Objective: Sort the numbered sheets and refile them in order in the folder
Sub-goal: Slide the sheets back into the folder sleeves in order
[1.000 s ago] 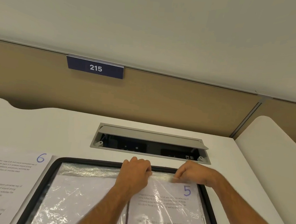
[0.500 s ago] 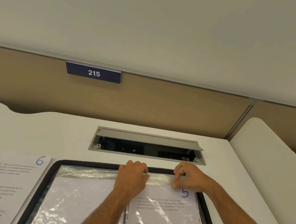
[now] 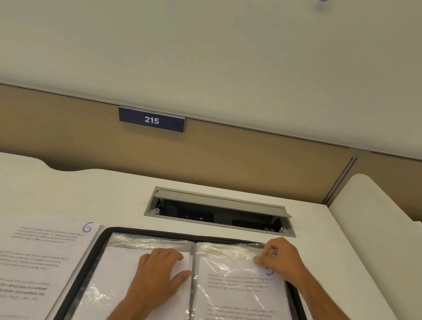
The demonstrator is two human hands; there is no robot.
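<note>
Your right hand (image 3: 281,260) pinches the top edge of the clear sleeve (image 3: 240,299) on the folder's (image 3: 87,256) right page, low right of frame. Your left hand (image 3: 159,271) lies flat, fingers relaxed, on the left page. Sheet 6 (image 3: 27,263) rests on the tabletop (image 3: 85,194) at lower left, touching the folder.

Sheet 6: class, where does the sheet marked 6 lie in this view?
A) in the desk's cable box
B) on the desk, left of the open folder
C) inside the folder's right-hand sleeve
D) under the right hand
B: sheet 6 lies flat on the desk, left of the open folder.
</note>
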